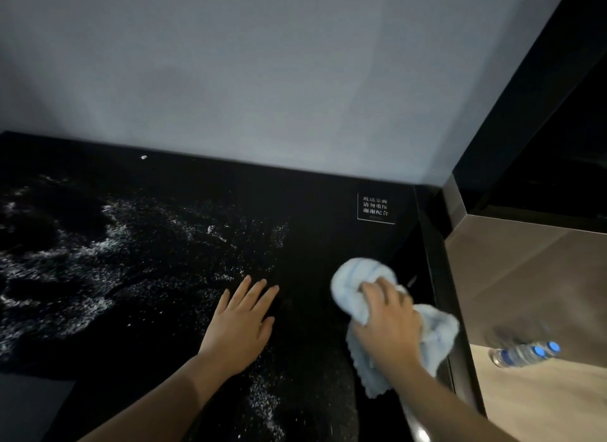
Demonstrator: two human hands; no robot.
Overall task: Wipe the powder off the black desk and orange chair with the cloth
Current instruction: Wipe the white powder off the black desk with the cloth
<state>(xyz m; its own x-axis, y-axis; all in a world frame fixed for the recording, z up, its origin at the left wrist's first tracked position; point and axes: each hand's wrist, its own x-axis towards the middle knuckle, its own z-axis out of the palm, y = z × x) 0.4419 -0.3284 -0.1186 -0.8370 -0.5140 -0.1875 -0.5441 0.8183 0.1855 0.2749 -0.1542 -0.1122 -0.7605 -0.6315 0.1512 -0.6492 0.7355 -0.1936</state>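
Pale-blue cloth (353, 285), gripped by right hand (387, 320); long axis along desk (312, 211) edge

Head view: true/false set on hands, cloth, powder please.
1. The right hand grips the cloth on the black desk. True.
2. The left hand holds a second cloth. False: it rests on the desk with straight fingers, holding nothing.
3. Most of the powder lies left of the left hand. True.
4. The cloth is orange. False: it is pale blue-white.
5. The blue-capped bottles stand on the desk. False: they are beyond its right edge, blurred.
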